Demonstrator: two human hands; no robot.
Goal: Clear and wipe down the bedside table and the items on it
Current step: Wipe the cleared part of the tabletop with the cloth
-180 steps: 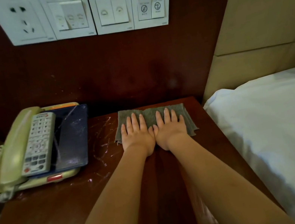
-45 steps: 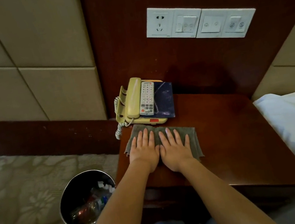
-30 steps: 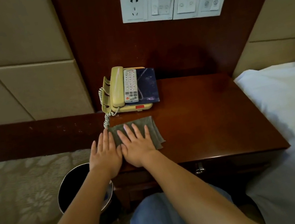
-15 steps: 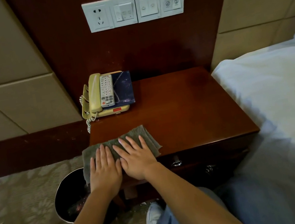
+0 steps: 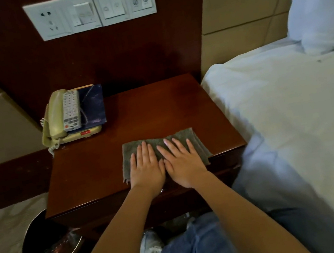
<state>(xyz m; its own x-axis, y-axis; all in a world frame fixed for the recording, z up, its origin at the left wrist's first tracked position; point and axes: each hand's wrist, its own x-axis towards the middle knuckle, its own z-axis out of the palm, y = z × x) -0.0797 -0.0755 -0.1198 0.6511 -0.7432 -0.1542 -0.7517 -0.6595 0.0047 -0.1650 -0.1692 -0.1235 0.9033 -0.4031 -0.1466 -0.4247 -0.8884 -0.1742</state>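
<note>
A grey cloth [image 5: 195, 139] lies flat near the front right edge of the dark wooden bedside table [image 5: 93, 168]. My left hand [image 5: 146, 167] and my right hand [image 5: 182, 162] press on the cloth side by side, fingers straight. At the back left corner of the table stands a cream telephone [image 5: 58, 123]. A white remote control [image 5: 70, 111] and a dark blue card [image 5: 93, 104] lie on top of the telephone.
A bed with white sheets [image 5: 293, 115] and a pillow [image 5: 323, 5] borders the table on the right. A metal waste bin [image 5: 47, 248] with rubbish stands on the carpet at the table's front left. A switch and socket panel [image 5: 91, 9] is on the wall above.
Both hands have slid the cloth along the table's front edge from the left corner over the bin to the right side near the bed.
</note>
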